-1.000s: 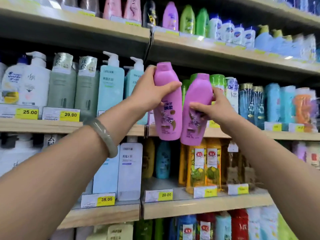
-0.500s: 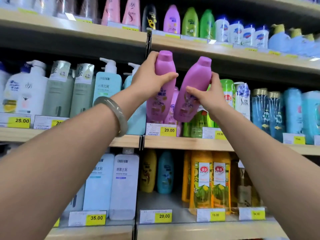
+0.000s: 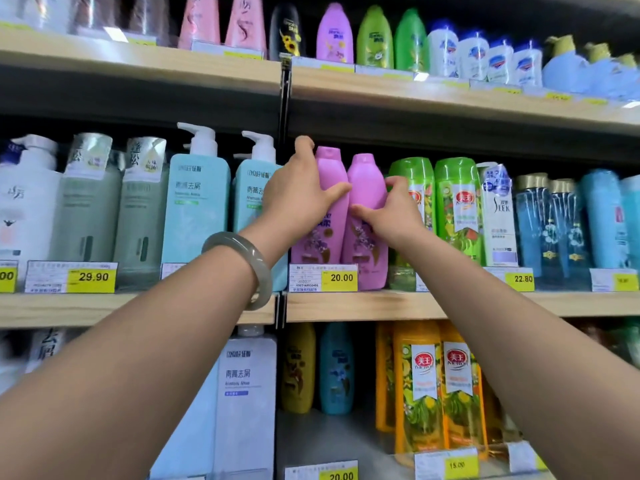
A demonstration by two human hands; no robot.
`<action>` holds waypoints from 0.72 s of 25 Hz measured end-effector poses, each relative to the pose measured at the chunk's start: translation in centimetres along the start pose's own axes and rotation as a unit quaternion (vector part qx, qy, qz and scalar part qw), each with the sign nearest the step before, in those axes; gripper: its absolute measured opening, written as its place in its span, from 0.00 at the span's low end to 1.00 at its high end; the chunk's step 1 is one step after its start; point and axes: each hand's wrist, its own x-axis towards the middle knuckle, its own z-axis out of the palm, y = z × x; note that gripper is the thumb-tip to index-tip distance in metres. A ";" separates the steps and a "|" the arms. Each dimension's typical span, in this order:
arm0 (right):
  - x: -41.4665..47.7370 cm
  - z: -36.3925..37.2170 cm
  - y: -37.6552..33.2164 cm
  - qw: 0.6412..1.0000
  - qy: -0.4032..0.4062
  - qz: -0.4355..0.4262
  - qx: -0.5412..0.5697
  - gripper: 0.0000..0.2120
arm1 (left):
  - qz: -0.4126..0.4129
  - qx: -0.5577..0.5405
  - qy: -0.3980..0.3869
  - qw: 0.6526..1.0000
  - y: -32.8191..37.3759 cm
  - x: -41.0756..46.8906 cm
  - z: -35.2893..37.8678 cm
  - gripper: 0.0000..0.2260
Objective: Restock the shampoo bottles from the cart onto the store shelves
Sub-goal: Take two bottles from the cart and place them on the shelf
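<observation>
I have both purple shampoo bottles on the middle shelf (image 3: 381,304), upright and touching, just above centre of my view. My left hand (image 3: 298,199) wraps the left purple bottle (image 3: 330,178), thumb across its front. My right hand (image 3: 394,216) clasps the right purple bottle (image 3: 367,181), thumb on the label and fingers round its far side. The 20.00 price tag (image 3: 341,278) at 6 o'clock hides part of their bases, so I judge them seated, not certain. Green bottles (image 3: 412,181) crowd in at 3 o'clock and a teal pump bottle (image 3: 249,202) at 9 o'clock. These look like stiff, glossy plastic, probably full, moderately heavy and slick. I would grip mid-body below the shoulder, not by the cap.
</observation>
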 end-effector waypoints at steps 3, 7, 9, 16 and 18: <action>-0.3 0.3 0.1 0.999 -0.004 -0.005 -0.039 0.32 | 0.009 0.064 -0.011 0.998 0.5 -0.2 1.0 0.27; -0.4 0.3 0.4 0.997 -0.029 -0.006 -0.072 0.34 | 0.036 0.095 -0.055 0.993 0.4 -0.3 2.3 0.31; -0.4 0.1 0.6 0.997 -0.044 0.003 -0.070 0.34 | 0.039 0.089 -0.076 0.992 0.0 0.0 2.6 0.35; -1.7 -0.1 1.5 0.989 -0.043 -0.051 -0.128 0.37 | 0.074 0.169 -0.106 0.977 -1.4 -1.3 2.1 0.38; -2.4 -0.1 1.9 0.988 -0.044 -0.070 -0.128 0.36 | 0.112 0.183 -0.104 0.971 -1.2 -2.1 2.1 0.35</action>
